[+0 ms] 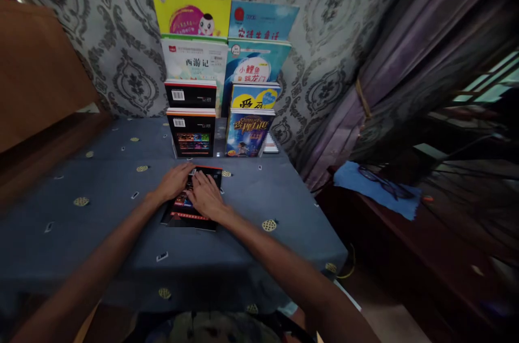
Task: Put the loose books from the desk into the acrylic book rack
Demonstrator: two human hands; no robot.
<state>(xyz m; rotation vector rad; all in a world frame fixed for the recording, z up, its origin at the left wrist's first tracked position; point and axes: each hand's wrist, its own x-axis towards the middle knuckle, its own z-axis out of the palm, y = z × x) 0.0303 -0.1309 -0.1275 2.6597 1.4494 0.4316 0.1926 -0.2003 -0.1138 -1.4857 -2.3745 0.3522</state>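
Note:
A black book point(193, 217) with colourful pictures and a red strip lies on the blue tablecloth in front of me. Across its upper left edge rests my left hand point(175, 179), the fingers stretched out. My right hand point(206, 195) lies spread over the middle of the cover, hiding part of it. Both hands touch the book from above and neither is wrapped round it. Just beyond them stand a black book with a barcode point(191, 140) and a blue-purple book point(248, 134), upright side by side in a rack.
Behind these, more books rise in tiers, among them a yellow one point(190, 7), a white one point(195, 61) and a light-blue one point(261, 21). A brown cardboard box point(40, 72) is at the left. Glasses point(383, 183) lie on a blue cloth point(357, 186) at the right, past the table edge.

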